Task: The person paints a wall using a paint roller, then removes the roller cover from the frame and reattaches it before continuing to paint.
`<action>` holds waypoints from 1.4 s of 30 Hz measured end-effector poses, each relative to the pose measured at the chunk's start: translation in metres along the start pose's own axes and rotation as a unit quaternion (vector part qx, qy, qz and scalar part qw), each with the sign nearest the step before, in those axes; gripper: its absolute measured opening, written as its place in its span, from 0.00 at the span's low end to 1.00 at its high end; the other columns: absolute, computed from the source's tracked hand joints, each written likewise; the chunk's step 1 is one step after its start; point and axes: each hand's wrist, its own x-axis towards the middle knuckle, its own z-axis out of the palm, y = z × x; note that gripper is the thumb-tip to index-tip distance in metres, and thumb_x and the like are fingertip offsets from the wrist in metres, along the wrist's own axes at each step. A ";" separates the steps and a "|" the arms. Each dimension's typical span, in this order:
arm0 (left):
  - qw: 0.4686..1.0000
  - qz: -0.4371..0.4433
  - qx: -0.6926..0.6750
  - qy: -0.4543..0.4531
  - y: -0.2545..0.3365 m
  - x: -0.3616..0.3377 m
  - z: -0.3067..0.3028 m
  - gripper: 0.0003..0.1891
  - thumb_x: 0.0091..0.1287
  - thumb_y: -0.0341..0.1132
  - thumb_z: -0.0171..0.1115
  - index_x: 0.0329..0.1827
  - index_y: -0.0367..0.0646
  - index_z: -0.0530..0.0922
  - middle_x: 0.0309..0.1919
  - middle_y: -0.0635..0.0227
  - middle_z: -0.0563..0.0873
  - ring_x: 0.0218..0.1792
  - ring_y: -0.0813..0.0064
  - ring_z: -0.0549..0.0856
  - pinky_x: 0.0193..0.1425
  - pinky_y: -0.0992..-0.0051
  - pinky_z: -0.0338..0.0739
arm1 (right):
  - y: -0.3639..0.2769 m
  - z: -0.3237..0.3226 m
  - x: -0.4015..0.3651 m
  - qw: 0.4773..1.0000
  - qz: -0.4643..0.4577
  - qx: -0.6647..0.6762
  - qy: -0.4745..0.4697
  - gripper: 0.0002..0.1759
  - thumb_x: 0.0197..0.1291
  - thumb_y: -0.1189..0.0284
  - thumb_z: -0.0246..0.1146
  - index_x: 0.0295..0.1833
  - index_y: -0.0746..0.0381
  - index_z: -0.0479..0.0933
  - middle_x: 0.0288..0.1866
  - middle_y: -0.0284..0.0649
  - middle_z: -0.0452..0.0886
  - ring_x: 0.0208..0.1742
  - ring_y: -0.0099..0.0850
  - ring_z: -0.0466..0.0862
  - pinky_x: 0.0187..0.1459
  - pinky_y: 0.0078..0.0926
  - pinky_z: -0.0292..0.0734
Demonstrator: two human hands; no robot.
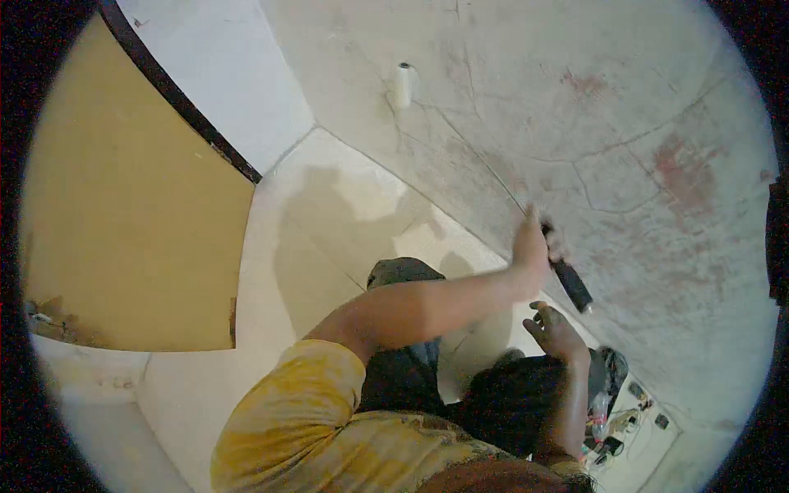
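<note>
My left hand (536,251) reaches across to the right, its fingers wrapped around the black handle of a small paint roller (403,87). A long thin metal rod runs from the handle up to the white roller sleeve, which lies against the grey wall. The handle's end sticks out below the hand, pointing down and right. My right hand (555,330) is lower, close to the foot of the wall and above my bent knee. Its fingers are loosely curved and spread from the thumb, with nothing between them.
The grey wall (509,74) carries cracks and reddish patches. Pale tiled floor (320,238) meets it in a slanting edge. A yellow-brown panel (140,205) with a dark frame stands left. A black bag (611,370), a plastic bottle (601,407) and several small items lie at lower right.
</note>
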 end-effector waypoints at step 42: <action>0.998 -0.031 -0.023 0.043 -0.017 0.000 0.001 0.25 0.75 0.59 0.39 0.32 0.47 0.65 0.16 0.74 0.62 0.15 0.74 0.61 0.26 0.67 0.68 | 0.010 0.008 0.014 0.999 0.031 -0.012 -0.031 0.26 0.67 0.57 0.58 0.63 0.64 0.69 0.57 0.54 0.78 0.58 0.47 0.79 0.60 0.41 0.74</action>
